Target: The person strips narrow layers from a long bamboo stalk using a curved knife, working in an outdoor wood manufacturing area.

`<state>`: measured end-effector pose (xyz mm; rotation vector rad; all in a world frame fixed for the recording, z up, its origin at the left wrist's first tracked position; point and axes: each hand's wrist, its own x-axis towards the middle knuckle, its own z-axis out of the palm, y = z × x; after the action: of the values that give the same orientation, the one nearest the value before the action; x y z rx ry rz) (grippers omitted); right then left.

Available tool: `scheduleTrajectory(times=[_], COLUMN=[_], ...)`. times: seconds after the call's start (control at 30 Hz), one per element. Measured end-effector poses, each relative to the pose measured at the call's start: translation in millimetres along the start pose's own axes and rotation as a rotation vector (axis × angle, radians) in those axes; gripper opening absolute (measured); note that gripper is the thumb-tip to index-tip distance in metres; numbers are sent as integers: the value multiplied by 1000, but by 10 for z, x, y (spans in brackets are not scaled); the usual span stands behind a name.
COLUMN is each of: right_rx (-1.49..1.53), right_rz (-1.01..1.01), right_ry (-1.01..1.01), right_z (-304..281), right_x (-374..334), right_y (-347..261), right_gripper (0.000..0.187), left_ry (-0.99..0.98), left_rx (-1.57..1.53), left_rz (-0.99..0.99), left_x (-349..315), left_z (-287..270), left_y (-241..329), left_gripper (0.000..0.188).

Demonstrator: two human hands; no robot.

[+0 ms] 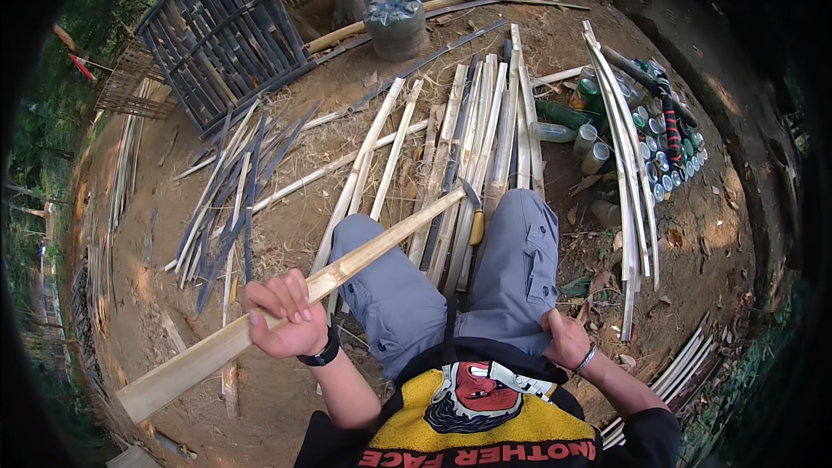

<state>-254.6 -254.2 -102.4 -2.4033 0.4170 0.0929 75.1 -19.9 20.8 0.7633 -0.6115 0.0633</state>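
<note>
My left hand [289,315] is wrapped round a long, flat bamboo slat [195,370]. The slat slants from the lower left, across my left knee, to a tip between my thighs. By that tip is a hammer-like tool [477,225] with a dark metal head and a yellow handle, lying against the bamboo strips [457,238]. At my right hip, my right hand [568,341] is closed against the grey trousers [511,312]. Its fingers curl out of sight, so what they hold, if anything, is hidden.
Long bamboo strips fan out ahead of my knees. Dark and pale thin strips [227,199] lie crossed at left. Glass bottles and jars [594,152] cluster at right beside leaning pale strips [626,165]. Behind stand a dark slatted panel [221,39] and a plastic-covered bucket-like container [396,30].
</note>
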Motion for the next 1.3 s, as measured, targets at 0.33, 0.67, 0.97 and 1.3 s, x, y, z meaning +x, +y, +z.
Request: scheduleTrajectory(times=[0.33, 0.67, 0.97, 1.3], right_rx=[114, -66, -289, 410], right_rz=[-10, 632, 480, 424], right_ry=[-630, -483, -187, -360], right_z=[-663, 543, 1800, 209], right_x=[542, 3271, 3359, 3286], right_y=[-302, 974, 1731, 1450], right_gripper=[56, 61, 49, 38], left_ry=[54, 582, 263, -4], left_rx=[-5, 316, 178, 159], left_rz=[48, 105, -29, -83], left_x=[159, 243, -126, 161], left_z=[-53, 221, -83, 45], left_y=[-74, -688, -716, -899], left_gripper=[31, 28, 33, 46])
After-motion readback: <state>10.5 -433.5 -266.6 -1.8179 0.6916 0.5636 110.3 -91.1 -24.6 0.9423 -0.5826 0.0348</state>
